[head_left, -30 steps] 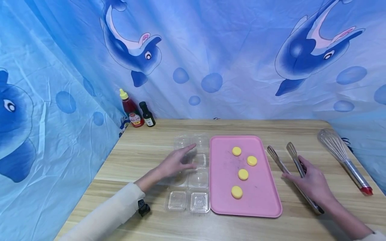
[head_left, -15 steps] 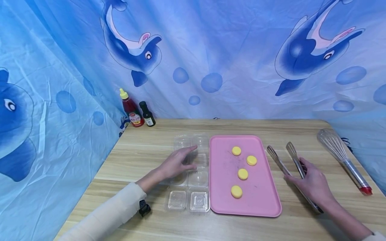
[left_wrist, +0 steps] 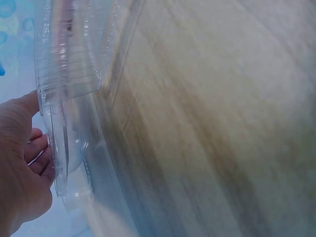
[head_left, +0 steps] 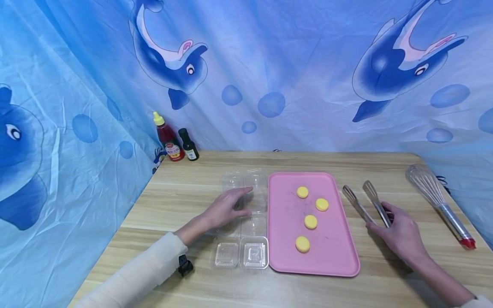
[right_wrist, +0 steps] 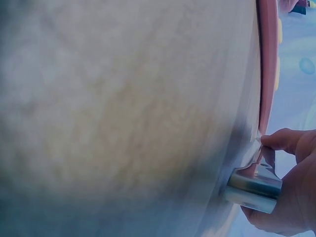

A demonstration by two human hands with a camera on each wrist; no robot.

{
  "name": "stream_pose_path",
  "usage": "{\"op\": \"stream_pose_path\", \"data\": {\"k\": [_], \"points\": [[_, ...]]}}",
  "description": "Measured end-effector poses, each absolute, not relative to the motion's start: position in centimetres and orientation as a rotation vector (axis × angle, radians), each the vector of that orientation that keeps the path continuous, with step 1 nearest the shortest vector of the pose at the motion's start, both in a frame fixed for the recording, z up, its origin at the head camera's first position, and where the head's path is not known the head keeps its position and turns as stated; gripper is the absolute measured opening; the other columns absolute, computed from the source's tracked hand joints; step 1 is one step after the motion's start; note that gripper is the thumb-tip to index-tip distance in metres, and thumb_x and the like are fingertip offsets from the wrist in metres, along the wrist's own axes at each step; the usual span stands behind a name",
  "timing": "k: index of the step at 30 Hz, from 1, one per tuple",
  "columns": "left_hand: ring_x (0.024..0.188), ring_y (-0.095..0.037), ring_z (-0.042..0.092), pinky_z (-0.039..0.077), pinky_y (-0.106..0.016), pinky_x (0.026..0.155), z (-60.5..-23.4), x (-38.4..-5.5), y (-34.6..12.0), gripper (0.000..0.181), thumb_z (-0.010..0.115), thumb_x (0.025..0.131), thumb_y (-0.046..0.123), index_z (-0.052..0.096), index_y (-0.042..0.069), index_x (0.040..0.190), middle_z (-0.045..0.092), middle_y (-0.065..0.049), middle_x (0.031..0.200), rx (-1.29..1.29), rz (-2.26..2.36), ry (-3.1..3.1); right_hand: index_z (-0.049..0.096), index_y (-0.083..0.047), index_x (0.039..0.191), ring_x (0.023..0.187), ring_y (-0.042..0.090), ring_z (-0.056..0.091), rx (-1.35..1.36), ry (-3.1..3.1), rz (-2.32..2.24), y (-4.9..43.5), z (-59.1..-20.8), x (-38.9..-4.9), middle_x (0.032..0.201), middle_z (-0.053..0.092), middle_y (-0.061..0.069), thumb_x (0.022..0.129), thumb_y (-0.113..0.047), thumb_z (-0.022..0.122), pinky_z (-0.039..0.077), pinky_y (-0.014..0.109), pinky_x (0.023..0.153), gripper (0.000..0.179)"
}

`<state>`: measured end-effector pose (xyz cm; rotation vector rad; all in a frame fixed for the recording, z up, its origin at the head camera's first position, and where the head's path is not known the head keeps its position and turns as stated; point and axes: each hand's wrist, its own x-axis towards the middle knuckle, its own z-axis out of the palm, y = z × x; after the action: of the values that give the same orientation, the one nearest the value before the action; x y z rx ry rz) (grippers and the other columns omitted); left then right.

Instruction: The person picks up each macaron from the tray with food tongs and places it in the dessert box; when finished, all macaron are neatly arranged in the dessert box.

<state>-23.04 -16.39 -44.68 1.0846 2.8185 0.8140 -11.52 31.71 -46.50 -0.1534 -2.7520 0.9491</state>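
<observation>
Currently, right of the pink tray (head_left: 339, 259), the right hand (head_left: 402, 234) grips spread tongs (head_left: 359, 206) pointing lengthwise away; four yellow rounds (head_left: 310, 222) lie on it, leftward of the tongs' tips; past them, left of the tray, the loosely parted left hand (head_left: 225, 209) touches clear containers (head_left: 254, 253).

A wood-grain desk (head_left: 185, 199) carries clear plastic clamshells (head_left: 254, 252) beside a pink tray (head_left: 331, 252); a balloon whisk (head_left: 446, 213); a red squeeze bottle (head_left: 168, 139) beside a dark bottle (head_left: 188, 145).

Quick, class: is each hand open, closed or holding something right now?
Left hand: open, touching a clear box.
Right hand: closed, holding the tongs.
</observation>
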Motion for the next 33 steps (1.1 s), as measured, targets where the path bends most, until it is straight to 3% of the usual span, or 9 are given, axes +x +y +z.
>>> {"op": "stream_pose_path", "data": {"k": [7,9,14,18,23,28,33], "points": [[0.146,-0.034,0.049,0.034,-0.053,0.125,-44.4,-23.0,-16.3,0.084,0.088,0.088,0.032,0.049,0.002,0.156,0.054,-0.015,0.157,1.077,0.825,2.812,0.048,0.02,0.144,0.105,0.055,0.063,-0.131,-2.736,0.953,31.7,-46.2,-11.7,0.127,0.059,0.047,0.084,-0.016,0.089,0.055,0.054,0.08,0.081],[0.147,-0.035,0.048,0.034,-0.054,0.125,-44.3,-22.9,-16.2,0.084,0.088,0.088,0.033,0.049,0.002,0.156,0.053,-0.016,0.157,1.084,0.821,2.814,0.048,0.019,0.144,0.107,0.056,0.064,-0.116,-2.73,0.951,31.7,-46.0,-11.7,0.127,0.059,0.046,0.084,-0.016,0.09,0.056,0.044,0.078,0.081],[0.147,-0.037,0.047,0.033,-0.055,0.125,-44.3,-23.0,-16.2,0.083,0.087,0.089,0.032,0.049,0.002,0.156,0.052,-0.018,0.157,1.081,0.824,2.81,0.053,0.016,0.143,0.109,0.056,0.064,-0.071,-2.699,0.945,31.4,-45.4,-11.8,0.126,0.062,0.043,0.083,-0.018,0.092,0.045,0.023,0.072,0.079],[0.148,-0.037,0.046,0.032,-0.055,0.125,-44.3,-23.1,-16.2,0.082,0.087,0.09,0.032,0.049,0.003,0.157,0.052,-0.018,0.158,1.067,0.818,2.806,0.055,0.013,0.144,0.109,0.054,0.064,-0.022,-2.687,0.961,30.7,-44.8,-11.9,0.128,0.063,0.041,0.083,-0.016,0.091,0.044,0.021,0.073,0.076],[0.147,-0.035,0.047,0.033,-0.054,0.125,-44.3,-23.1,-16.3,0.081,0.086,0.091,0.031,0.049,0.003,0.157,0.053,-0.017,0.158,1.073,0.812,2.803,0.061,0.011,0.139,0.106,0.049,0.068,0.085,-2.648,0.966,29.6,-44.2,-12.0,0.126,0.066,0.038,0.081,-0.012,0.093,0.04,0.006,0.071,0.071],[0.147,-0.035,0.047,0.033,-0.054,0.125,-44.3,-23.2,-16.3,0.079,0.086,0.091,0.028,0.048,0.003,0.157,0.052,-0.017,0.158,1.083,0.81,2.795,0.066,0.006,0.136,0.106,0.048,0.07,0.173,-2.634,0.952,28.7,-43.9,-12.5,0.124,0.069,0.034,0.077,-0.013,0.096,0.039,0.003,0.074,0.069],[0.148,-0.036,0.047,0.033,-0.055,0.125,-44.3,-23.1,-16.3,0.079,0.086,0.091,0.025,0.048,0.003,0.157,0.051,-0.018,0.159,1.08,0.799,2.788,0.067,0.006,0.135,0.099,0.042,0.07,0.232,-2.664,0.934,27.9,-43.6,-12.8,0.123,0.07,0.033,0.075,-0.011,0.097,0.049,0.015,0.073,0.07]]}}
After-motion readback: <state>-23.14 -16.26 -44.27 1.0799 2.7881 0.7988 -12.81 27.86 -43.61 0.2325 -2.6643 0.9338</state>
